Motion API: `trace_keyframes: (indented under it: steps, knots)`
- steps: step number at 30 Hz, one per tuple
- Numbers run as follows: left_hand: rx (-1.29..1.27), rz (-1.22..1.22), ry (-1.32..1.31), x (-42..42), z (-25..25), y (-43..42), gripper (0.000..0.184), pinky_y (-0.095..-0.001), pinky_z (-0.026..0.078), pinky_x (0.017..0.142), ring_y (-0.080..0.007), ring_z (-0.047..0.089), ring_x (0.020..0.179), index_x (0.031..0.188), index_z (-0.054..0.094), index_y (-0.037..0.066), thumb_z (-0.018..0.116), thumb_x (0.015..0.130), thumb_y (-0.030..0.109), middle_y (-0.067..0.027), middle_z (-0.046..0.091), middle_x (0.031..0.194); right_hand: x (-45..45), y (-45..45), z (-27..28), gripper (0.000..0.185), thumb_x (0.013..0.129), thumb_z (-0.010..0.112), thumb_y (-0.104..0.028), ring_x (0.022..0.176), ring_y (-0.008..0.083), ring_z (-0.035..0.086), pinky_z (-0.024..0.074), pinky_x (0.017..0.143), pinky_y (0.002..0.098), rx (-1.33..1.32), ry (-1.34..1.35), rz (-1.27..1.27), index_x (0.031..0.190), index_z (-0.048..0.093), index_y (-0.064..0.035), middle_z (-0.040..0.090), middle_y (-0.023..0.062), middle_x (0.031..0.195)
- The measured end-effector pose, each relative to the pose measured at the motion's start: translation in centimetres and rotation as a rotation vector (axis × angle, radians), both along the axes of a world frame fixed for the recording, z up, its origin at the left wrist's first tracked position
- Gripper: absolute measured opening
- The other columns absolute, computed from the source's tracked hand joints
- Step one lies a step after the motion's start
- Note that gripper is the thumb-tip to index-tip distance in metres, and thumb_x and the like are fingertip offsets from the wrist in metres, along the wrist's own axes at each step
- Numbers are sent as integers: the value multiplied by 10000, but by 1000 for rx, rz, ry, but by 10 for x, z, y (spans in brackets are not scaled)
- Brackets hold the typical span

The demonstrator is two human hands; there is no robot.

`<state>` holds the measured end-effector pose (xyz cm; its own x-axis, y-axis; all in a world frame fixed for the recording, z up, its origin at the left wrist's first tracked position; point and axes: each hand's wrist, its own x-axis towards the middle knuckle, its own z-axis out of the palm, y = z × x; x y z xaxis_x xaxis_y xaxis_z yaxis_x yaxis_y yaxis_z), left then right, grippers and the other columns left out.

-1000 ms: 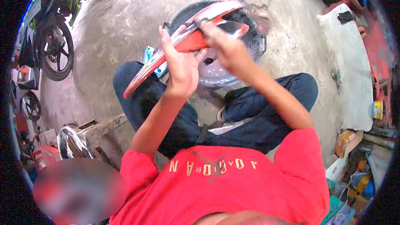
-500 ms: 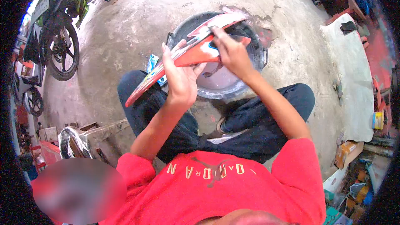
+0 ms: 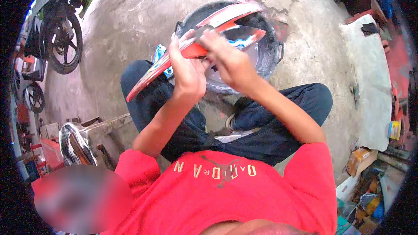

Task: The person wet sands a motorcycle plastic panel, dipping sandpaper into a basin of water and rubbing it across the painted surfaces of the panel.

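Note:
A long red and white fairing panel (image 3: 153, 76) with blue markings slants over a round dark basin (image 3: 278, 67) of cloudy liquid. My left hand (image 3: 188, 67) supports it from below near the middle, fingers around its edges. On the panel's upper face lies my right hand (image 3: 226, 58), pressing a small dark piece (image 3: 203, 30) against it. That piece is mostly covered by the fingers, so what it is cannot be made out. A blue and white packet (image 3: 160, 53) shows behind the panel, beside the basin.
Motorcycles, one with a black front wheel (image 3: 64, 39), stand at the left. A wooden piece (image 3: 109, 126) and a shiny silver rim (image 3: 72, 143) are at lower left. On the right are a pale slab (image 3: 370, 82), a cardboard box (image 3: 361, 161) and a yellow can (image 3: 394, 129).
My right hand has slid left along the panel, toward my left hand, with the dark piece under its fingers. My left hand keeps its hold. The whole view has shifted slightly.

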<state>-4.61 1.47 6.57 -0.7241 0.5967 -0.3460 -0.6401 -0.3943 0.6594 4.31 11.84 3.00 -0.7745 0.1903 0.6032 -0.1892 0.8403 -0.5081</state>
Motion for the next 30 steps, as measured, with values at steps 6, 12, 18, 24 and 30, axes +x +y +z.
trace_keyframes:
  steps: [6,12,18,24,30]
  knots:
    - [-6,2,-30,2,6,0,591,-504,409,1057,-298,538,1253,1340,484,31,302,1012,487,-151,571,1337,-12,64,-25,394,992,514,-95,1284,339,550,428,1073,398,-249,-196,-254,1367,521,29,577,245,1346]
    - [20,-32,16,-4,-10,-2,594,-485,426,1042,-309,556,1232,1351,468,29,297,1022,494,-160,583,1322,-1,4,3,471,884,567,-56,1258,370,562,432,1084,438,74,9,51,1349,537,6,585,223,1341]
    - [25,-27,-18,9,9,0,752,-514,374,1096,-318,527,1280,1388,409,17,274,998,646,-178,536,1380,-5,29,-5,400,957,511,-104,1228,358,579,462,1043,434,-136,-100,-151,1336,536,18,593,240,1302]
    - [42,-38,-51,7,10,0,803,-482,384,1092,-306,540,1266,1350,489,11,262,980,687,-167,588,1322,-8,39,-21,388,989,487,-74,1097,329,667,531,915,399,-47,-61,-153,1365,528,8,620,236,1275]
    - [79,-57,-23,-3,-14,-2,812,-520,400,1074,-318,540,1264,1377,433,6,268,977,693,-173,556,1362,2,-5,-1,477,938,524,-87,1308,368,521,388,1129,433,61,19,46,1406,493,3,544,219,1397]
